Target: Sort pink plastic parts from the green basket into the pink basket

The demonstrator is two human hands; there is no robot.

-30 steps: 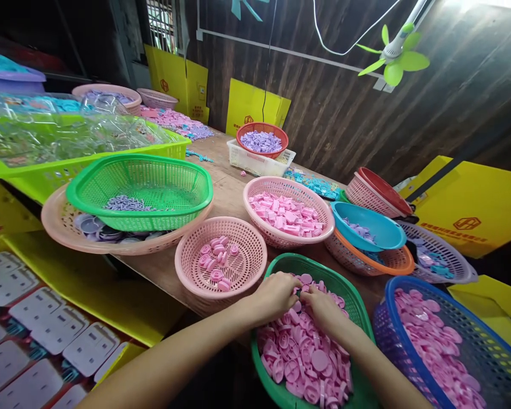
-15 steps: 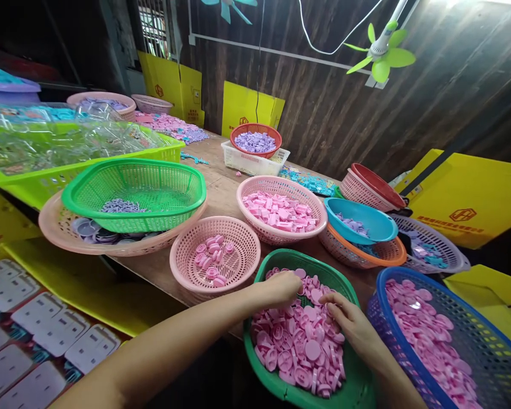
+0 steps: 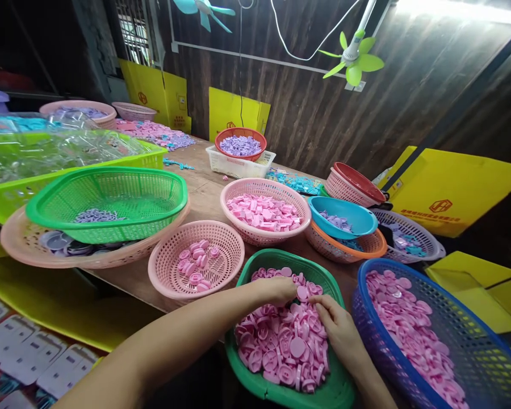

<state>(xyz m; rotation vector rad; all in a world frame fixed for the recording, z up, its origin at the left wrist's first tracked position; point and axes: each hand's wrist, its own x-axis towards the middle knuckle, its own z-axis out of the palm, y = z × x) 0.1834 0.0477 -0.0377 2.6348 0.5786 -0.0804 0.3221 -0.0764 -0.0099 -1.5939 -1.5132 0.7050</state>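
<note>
Both my hands work inside a green basket [image 3: 338,287] heaped with pink round plastic pieces [image 3: 287,346]. My left hand [image 3: 282,291] is curled closed over the pile, palm down; whatever its fingers hold is hidden. Just right of its knuckles is a pink disc [image 3: 302,293]. From the right side comes my right hand [image 3: 335,321], thumb and forefinger pinched together at the edge of a pink piece near that disc. Left of the green basket, a pink basket [image 3: 158,262] holds several pink round pieces [image 3: 198,260] that look like small wheels.
A blue basket [image 3: 361,329] of pink pieces stands close on the right. Behind are a pink basket [image 3: 304,210] of blocky pieces and a turquoise bowl [image 3: 357,230]. Bright green baskets [image 3: 106,227] crowd the left. A green fan [image 3: 353,59] hangs overhead.
The view has turned slightly right, so most things sit further left. My hands stay in the green basket; my right fingertips have drawn together near my left hand.
</note>
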